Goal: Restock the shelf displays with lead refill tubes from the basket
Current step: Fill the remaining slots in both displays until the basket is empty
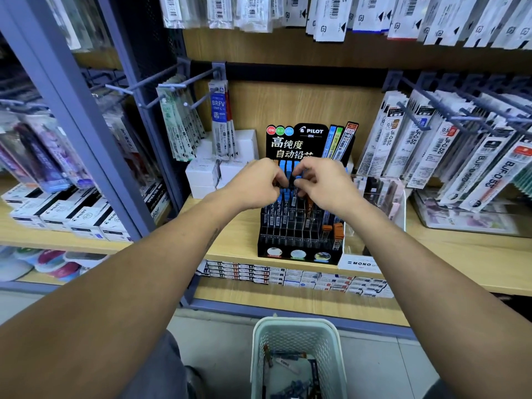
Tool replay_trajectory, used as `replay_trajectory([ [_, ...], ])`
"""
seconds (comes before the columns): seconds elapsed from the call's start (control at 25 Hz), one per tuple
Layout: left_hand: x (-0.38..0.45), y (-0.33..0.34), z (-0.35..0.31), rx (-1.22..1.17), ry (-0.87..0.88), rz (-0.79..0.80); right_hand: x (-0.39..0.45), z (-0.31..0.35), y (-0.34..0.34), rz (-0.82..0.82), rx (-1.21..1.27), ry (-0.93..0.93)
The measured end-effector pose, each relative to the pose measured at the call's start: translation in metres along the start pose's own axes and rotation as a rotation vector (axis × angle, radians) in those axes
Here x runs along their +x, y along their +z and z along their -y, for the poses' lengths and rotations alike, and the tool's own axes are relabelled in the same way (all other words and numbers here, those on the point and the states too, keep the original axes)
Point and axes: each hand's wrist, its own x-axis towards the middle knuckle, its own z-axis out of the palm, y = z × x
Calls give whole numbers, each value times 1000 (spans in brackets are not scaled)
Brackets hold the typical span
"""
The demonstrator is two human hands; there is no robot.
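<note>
Both bare hands meet over the black plastic Pilot display stand (299, 226), which sits on the pale wood-grain shelf (230, 240). The left hand (253, 182) has its fingers curled inward, and the right hand (322, 182) curls toward it; their fingertips (283, 180) close together on the blue-capped lead refill tubes (289, 168) standing upright in the stand's rear rows, though which tube each grip clamps cannot be told. The stand is stepped, with narrow clear slots holding slim rectangular tubes, and orange-capped tubes (335, 230) fill the slots at its right front corner. Its glossy header card (293, 142) carries white characters and three coloured round dots. Below, on the floor, a pale green perforated plastic basket (299, 329) with rounded corners holds a loose scatter of more tubes (290, 370), blue-capped ones among them. Flat cellophane refill packs (221, 116) hang from grey metal hooks to the left, and white cardboard boxes (201, 174) are stacked beside the stand.
</note>
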Motion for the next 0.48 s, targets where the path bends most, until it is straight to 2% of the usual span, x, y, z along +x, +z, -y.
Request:
replay_trajectory([
  [0.16, 1, 5, 5, 59, -5, 114, -1, -2, 5, -12, -70, -32],
  [0.48, 1, 5, 5, 59, -10, 123, -5, -3, 9, 28, -221, -62],
])
